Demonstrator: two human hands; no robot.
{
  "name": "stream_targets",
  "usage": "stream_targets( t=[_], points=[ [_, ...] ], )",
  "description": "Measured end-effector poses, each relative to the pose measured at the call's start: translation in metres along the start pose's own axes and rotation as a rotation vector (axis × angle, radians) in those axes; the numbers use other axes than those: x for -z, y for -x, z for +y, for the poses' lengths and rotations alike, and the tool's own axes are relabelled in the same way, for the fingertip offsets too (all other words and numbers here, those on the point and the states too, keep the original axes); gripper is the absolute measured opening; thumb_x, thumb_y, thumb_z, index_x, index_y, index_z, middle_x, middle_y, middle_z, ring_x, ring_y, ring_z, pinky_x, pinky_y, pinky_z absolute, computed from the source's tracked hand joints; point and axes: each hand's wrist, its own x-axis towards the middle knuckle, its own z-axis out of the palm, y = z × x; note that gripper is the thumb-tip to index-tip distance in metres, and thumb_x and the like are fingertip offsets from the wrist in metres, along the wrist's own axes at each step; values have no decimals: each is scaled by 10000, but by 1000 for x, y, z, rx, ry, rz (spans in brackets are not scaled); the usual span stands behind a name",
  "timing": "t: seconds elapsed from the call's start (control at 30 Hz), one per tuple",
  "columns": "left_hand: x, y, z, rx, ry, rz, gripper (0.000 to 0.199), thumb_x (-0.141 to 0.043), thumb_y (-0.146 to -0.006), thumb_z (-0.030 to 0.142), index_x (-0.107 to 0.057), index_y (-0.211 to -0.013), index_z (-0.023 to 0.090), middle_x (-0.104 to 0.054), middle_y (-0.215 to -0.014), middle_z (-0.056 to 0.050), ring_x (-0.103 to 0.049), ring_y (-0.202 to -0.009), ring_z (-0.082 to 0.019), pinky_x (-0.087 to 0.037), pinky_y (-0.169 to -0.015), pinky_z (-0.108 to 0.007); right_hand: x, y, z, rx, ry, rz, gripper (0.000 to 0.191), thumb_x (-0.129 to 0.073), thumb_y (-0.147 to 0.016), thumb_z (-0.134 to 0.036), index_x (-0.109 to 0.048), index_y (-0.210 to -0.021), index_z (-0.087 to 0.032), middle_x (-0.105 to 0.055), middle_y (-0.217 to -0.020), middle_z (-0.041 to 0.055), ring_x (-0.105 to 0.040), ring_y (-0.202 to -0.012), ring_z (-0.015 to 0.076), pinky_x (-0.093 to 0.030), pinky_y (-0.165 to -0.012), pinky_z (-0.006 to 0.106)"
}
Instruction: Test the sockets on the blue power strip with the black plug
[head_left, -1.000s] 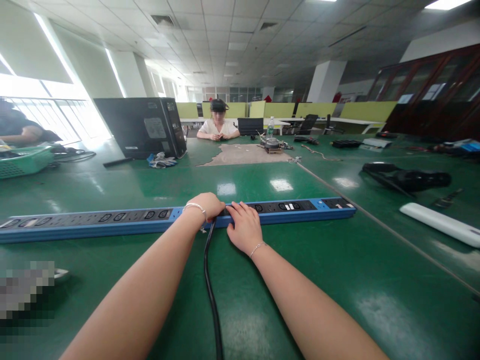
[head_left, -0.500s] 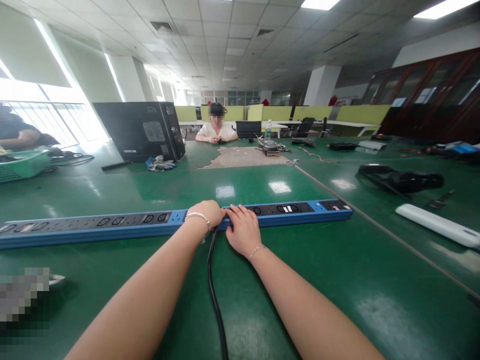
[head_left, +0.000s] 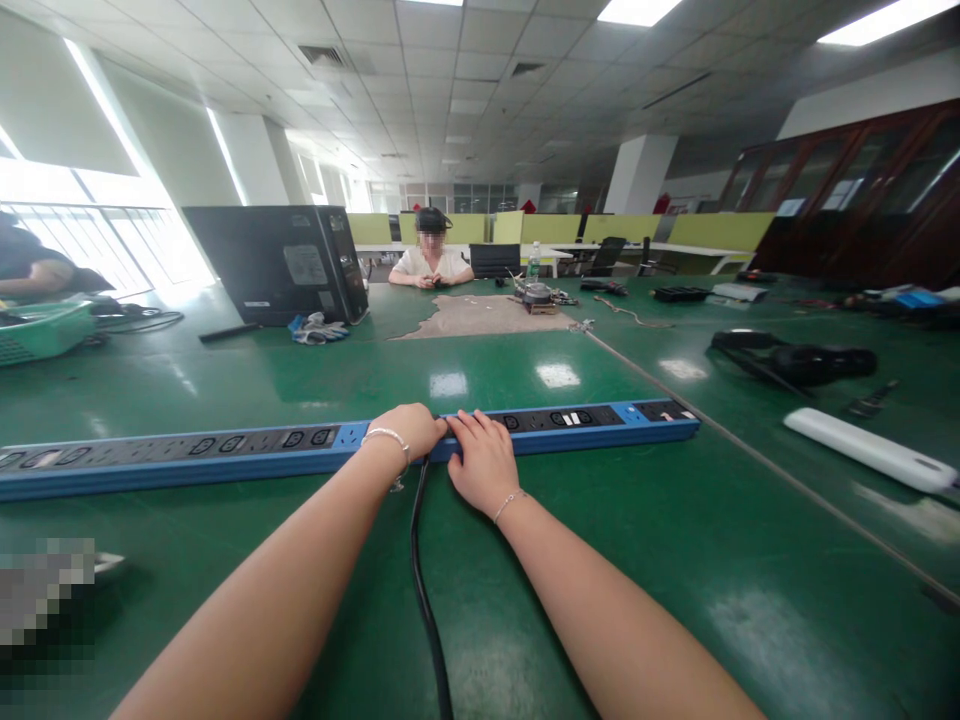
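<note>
A long blue power strip (head_left: pixel 585 432) with black sockets along its top lies across the green table. At its middle, my left hand (head_left: pixel 409 432) is closed at the top end of a black power cord (head_left: pixel 421 570). The cord's plug end is hidden by the fingers. From there the cord runs down over the strip's front side toward me. Just to the right, my right hand (head_left: pixel 484 455) rests on the strip with its fingers stretched out over the top and its thumb at the front side. Its fingertips are close to the left hand.
A black computer case (head_left: pixel 281 265) and gloves (head_left: pixel 319 328) stand beyond the strip. Opposite sits a person (head_left: pixel 431 262); another is at the left edge by a green basket (head_left: pixel 45 330). At right lie a white bar-shaped object (head_left: pixel 870 448) and a black object (head_left: pixel 795 360).
My left hand has turned slightly at the cord's end, its wrist a little lower. My right hand keeps its place on the strip. The whole view has shifted slightly.
</note>
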Motion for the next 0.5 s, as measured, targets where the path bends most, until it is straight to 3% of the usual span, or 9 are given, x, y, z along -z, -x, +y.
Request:
stream_targets(
  t=[0.27,0.37,0.43,0.5],
  points=[
    [-9,9,-4,-8,17,117,539,-226,-856,501,-668,-871,194,-692,-920,-134,-642,-850,-242,-452,-722,-317,-1,0,1,-3,2,1,514,-481,-760,-220,-485,-1274,-216,-495,-1331,19,-351,-1255,221,-198,-1054,377],
    [-26,17,-13,101,46,362,634,-95,-883,498,-650,-815,199,-689,-853,-115,-641,-798,-247,-453,-697,-351,-1,0,1,-4,8,-4,520,-485,-766,-222,-472,-1286,-220,-494,-1333,20,-349,-1258,220,-200,-1055,376],
    [-40,22,-24,34,7,541,569,-142,-894,477,-634,-860,194,-679,-877,-105,-621,-872,-236,-438,-778,-362,1,0,-1,-1,19,-3,541,-489,-775,-233,-439,-1314,-232,-479,-1347,25,-347,-1262,219,-206,-1052,383],
    [-54,24,-37,-83,-4,625,455,-244,-890,464,-616,-968,214,-646,-1063,-97,-566,-1024,-229,-390,-897,-387,4,1,-5,24,31,9,560,-479,-795,-250,-389,-1348,-244,-433,-1386,27,-329,-1279,216,-212,-1051,393]
  ],
)
